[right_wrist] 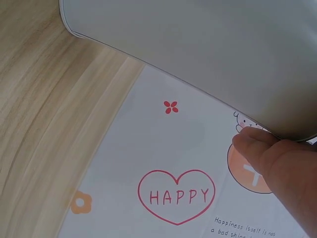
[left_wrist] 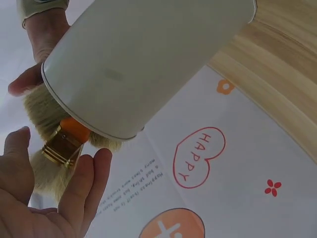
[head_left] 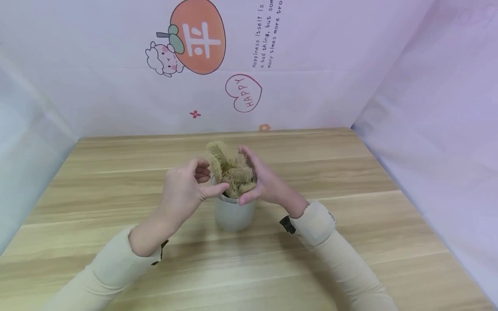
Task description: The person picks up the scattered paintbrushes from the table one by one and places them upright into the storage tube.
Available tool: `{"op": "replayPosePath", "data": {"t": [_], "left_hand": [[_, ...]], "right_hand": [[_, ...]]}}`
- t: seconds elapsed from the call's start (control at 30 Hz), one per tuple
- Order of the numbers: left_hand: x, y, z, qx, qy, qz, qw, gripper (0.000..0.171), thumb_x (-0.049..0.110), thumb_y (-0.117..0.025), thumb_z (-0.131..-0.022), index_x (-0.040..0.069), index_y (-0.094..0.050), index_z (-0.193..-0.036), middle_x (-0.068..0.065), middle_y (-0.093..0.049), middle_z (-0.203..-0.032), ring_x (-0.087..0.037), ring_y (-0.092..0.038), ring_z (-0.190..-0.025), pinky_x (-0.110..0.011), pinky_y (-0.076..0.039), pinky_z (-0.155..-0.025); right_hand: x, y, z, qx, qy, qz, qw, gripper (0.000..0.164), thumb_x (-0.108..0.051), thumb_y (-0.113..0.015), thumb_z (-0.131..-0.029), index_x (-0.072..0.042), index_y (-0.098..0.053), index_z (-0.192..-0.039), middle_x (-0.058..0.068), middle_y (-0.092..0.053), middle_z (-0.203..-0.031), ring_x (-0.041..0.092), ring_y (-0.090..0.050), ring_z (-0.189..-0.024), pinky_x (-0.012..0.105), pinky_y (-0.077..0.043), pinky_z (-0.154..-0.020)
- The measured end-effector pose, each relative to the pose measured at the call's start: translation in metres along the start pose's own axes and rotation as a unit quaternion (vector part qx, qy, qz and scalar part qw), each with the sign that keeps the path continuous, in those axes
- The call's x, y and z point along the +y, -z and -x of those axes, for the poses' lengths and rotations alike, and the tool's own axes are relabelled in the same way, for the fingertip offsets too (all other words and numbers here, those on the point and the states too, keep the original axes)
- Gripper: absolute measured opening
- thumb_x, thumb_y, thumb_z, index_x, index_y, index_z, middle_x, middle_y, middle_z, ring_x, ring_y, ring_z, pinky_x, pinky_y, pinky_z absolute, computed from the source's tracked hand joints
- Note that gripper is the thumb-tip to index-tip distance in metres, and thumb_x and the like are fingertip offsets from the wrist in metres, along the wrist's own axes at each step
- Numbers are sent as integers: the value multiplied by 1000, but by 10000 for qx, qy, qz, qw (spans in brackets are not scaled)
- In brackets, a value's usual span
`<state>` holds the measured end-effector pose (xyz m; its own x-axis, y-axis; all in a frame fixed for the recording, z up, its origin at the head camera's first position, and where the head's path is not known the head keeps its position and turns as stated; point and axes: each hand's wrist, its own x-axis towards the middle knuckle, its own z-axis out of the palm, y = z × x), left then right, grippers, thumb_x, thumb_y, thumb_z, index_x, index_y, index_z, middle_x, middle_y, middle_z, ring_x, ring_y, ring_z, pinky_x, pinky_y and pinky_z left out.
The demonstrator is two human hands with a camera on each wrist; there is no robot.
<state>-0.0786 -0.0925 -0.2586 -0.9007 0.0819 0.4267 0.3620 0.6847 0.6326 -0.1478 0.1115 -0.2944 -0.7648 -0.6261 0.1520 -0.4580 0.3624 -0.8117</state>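
Note:
A pale grey-white cylindrical pot [head_left: 233,215] stands on the table, packed with several paintbrushes [head_left: 240,173], bristles up. In the left wrist view, one paintbrush [left_wrist: 62,144] shows a gold metal ferrule, an orange handle and pale bristles, leaning out past the rim. My left hand [head_left: 183,183] is at the left of the bristles, thumb stretched across the front and fingers loosely bent, apart from the thumb. From the right, my right hand [head_left: 266,179] cups the bunch, its thumb by the rim. The handles are mostly hidden inside the pot.
The wood-grain table [head_left: 342,224] meets a white cloth backdrop [head_left: 319,65] printed with an orange fruit, a red heart [head_left: 244,93] and lettering. Pale cloth also hangs along the left and right sides.

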Motion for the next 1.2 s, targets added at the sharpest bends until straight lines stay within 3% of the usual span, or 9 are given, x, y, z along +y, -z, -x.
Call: {"op": "replayPosePath", "data": {"t": [0.13, 0.3, 0.53, 0.9, 1.2], "left_hand": [[-2, 8, 0, -292, 239, -166, 9992, 52, 24, -87, -68, -8, -63, -100, -23, -71, -93, -33, -72, -84, -38, -59, -74], [-3, 20, 1, -843, 604, -646, 9925, 54, 28, -84, -71, -7, -62, -105, -23, -69, -103, -34, -70, -94, -44, -57, -82], [-9, 19, 5, -1419, 253, -991, 9846, 73, 27, -84, -70, -13, -50, -120, -27, -56, -118, -38, -59, -103, -48, -52, -91], [-18, 9, 8, -1699, 99, -928, 9810, 96, 29, -88, -64, -16, -37, -132, -32, -41, -132, -43, -56, -112, -48, -49, -98], [-25, 3, 9, -1805, -92, -883, 9795, 106, 31, -89, -62, -16, -32, -137, -34, -38, -137, -46, -49, -123, -49, -43, -105]], "right_hand": [[-1, 0, 0, -9, -11, -108, 9999, 153, -86, -59, -40, -1, -2, -153, 20, -10, -161, 35, -16, -149, 48, -17, -121], [-2, -1, 1, 30, 399, -107, 9991, 150, -83, -60, -44, -1, 2, -153, 22, -5, -161, 35, -11, -150, 49, -13, -121], [-3, -2, 3, 102, 547, -37, 9984, 149, -83, -59, -45, -1, 1, -153, 23, -5, -161, 34, -11, -150, 48, -13, -121], [-3, -1, 4, 15, 549, 329, 9979, 150, -86, -55, -44, 0, 2, -153, 23, -5, -160, 35, -11, -150, 48, -14, -121], [-1, 0, 5, -83, 617, 737, 9953, 149, -90, -48, -47, 0, 4, -153, 25, -4, -160, 37, -11, -149, 49, -15, -121]]}}
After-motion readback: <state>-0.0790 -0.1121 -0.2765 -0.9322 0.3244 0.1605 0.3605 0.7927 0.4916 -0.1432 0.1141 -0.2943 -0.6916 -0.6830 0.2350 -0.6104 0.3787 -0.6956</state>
